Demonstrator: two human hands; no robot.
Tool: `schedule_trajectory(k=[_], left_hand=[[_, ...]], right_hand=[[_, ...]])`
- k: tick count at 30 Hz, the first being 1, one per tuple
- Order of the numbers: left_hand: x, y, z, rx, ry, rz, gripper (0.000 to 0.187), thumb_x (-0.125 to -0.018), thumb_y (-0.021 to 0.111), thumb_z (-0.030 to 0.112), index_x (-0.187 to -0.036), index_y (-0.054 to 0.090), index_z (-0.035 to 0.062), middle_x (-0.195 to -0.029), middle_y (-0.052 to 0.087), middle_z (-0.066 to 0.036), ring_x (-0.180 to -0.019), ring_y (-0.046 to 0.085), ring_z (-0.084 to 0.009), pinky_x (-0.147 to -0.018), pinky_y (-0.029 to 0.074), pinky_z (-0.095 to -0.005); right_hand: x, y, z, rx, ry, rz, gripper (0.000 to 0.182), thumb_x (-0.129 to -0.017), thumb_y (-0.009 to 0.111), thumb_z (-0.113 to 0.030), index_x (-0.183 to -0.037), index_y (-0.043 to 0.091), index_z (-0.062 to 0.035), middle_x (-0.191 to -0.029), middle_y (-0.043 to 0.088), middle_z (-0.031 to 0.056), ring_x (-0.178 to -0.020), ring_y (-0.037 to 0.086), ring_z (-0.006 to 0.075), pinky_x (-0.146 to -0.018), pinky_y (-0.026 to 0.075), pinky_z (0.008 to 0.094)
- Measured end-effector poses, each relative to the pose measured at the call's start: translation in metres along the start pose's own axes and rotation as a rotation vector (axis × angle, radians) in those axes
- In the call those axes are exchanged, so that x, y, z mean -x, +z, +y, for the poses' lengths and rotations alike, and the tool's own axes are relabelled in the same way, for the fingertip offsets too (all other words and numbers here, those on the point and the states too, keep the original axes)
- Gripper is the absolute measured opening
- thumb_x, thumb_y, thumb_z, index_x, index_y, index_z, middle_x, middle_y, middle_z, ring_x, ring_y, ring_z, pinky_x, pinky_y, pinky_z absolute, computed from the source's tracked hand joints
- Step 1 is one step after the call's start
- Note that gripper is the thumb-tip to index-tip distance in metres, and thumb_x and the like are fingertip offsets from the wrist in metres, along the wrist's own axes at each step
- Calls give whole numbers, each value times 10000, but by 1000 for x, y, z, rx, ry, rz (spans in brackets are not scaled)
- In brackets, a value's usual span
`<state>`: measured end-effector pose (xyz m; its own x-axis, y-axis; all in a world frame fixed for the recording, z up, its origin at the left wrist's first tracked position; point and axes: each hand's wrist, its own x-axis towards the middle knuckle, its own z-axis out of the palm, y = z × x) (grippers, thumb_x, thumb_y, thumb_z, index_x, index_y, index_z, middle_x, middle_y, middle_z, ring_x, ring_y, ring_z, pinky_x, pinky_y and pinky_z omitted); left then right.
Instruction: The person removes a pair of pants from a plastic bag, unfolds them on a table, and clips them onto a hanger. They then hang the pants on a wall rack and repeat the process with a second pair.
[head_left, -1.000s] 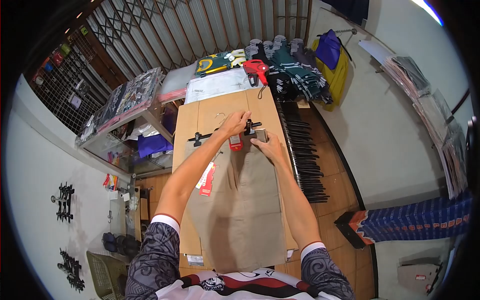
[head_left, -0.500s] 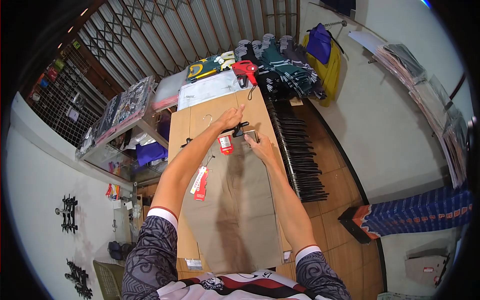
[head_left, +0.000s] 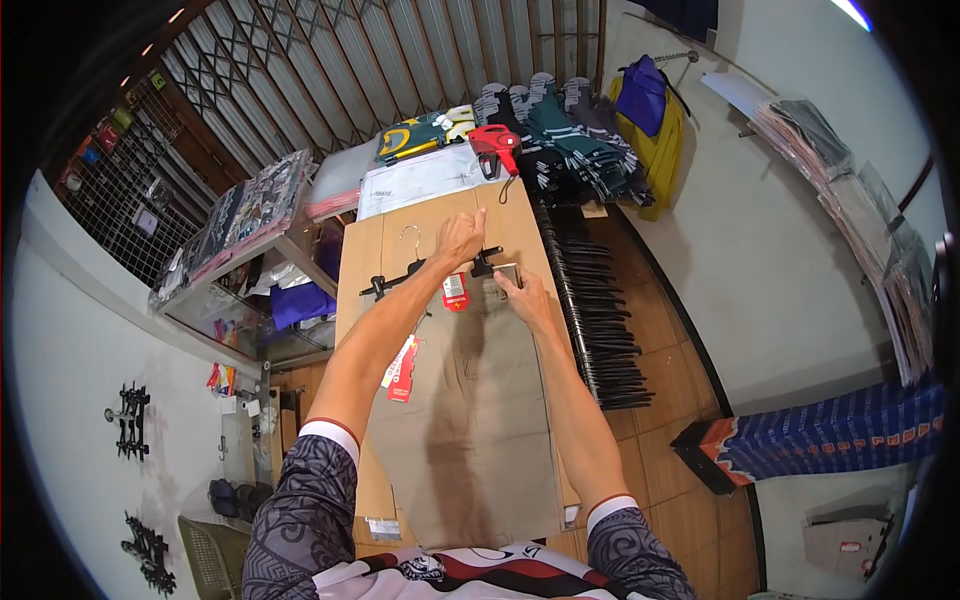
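Observation:
A pair of khaki trousers (head_left: 500,400) lies flat on a wooden table, waistband toward the far side. A black clip hanger (head_left: 378,289) with a metal hook lies across the waistband. My left hand (head_left: 462,240) is closed at the hanger's bar beside its right clip (head_left: 484,265); the hand hides part of the bar. My right hand (head_left: 527,300) pinches the right corner of the waistband, just beside that clip. A red tag (head_left: 455,292) sits at the waistband, and red and white hang tags (head_left: 402,372) lie on the left part of the trousers.
A red tag gun-like device (head_left: 494,148) and a white plastic packet (head_left: 420,180) lie at the far table end (head_left: 355,250). Stacked socks (head_left: 570,130) stand behind right, above a rail of black hangers (head_left: 600,310). A glass display case (head_left: 250,270) stands left.
My left hand's extended finger has drawn in closer to the fist. The right hand has shifted slightly, still on the waistband corner. More of the hanger's left side shows.

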<state>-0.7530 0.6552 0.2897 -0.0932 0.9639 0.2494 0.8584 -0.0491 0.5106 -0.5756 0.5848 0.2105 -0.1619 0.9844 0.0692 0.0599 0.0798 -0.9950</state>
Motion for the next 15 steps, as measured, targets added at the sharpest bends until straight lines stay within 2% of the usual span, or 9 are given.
schedule_trajectory(k=[1,5,7,10,12,13,14,15], left_hand=[[3,2,1,-10,13,4,668,-1042,425,438,-693,695,-63,-762,654,-347,-772,674,-527,-763,529,-580],[14,18,-1,-93,72,11,648,-1053,421,419,-727,718,-56,-794,667,-347,-797,676,-532,-780,538,-582],[20,18,3,-41,31,39,660,-1057,418,422,-711,715,-55,-777,663,-345,-777,669,-546,-760,537,-586],[40,4,12,-19,-23,-54,567,-1052,445,412,-888,736,-46,-924,701,-320,-919,679,-500,-831,532,-547],[64,2,5,94,125,69,475,-1046,475,389,-1036,709,-25,-1069,683,-291,-1053,643,-455,-912,500,-524],[76,0,-1,146,202,131,448,-1042,490,377,-1110,696,-15,-1142,674,-276,-1120,626,-432,-953,484,-513],[89,-8,-10,86,181,95,415,-1006,560,343,-1254,602,14,-1286,602,-238,-1218,553,-408,-1020,433,-493],[105,-16,-18,79,120,190,465,-995,584,365,-1294,575,10,-1303,592,-246,-1237,544,-415,-1041,419,-502]], right_hand=[[-1,0,1,14,-11,9,303,-941,746,-333,-1107,772,-80,-841,725,-13,-754,611,76,-718,490,281],[-1,5,3,65,-38,72,258,-945,736,-314,-1048,754,-78,-837,712,-13,-765,610,85,-718,488,279],[4,3,-7,100,-30,82,238,-947,729,-306,-1016,738,-78,-838,705,-12,-772,613,94,-719,487,279],[7,3,-8,60,-113,65,327,-883,803,-280,-1045,684,-22,-901,716,49,-818,642,138,-780,513,301],[7,1,-8,39,-178,45,440,-818,869,-235,-1104,652,20,-956,723,88,-866,661,161,-818,528,316],[5,-1,-5,25,-170,34,439,-817,868,-221,-1113,650,19,-966,724,87,-875,662,161,-818,529,314],[3,-3,-2,10,-162,24,439,-817,868,-208,-1122,647,18,-976,725,87,-884,664,161,-819,531,312],[2,-4,-1,-4,-152,14,440,-816,867,-194,-1132,644,17,-986,726,87,-893,665,161,-819,532,309]])
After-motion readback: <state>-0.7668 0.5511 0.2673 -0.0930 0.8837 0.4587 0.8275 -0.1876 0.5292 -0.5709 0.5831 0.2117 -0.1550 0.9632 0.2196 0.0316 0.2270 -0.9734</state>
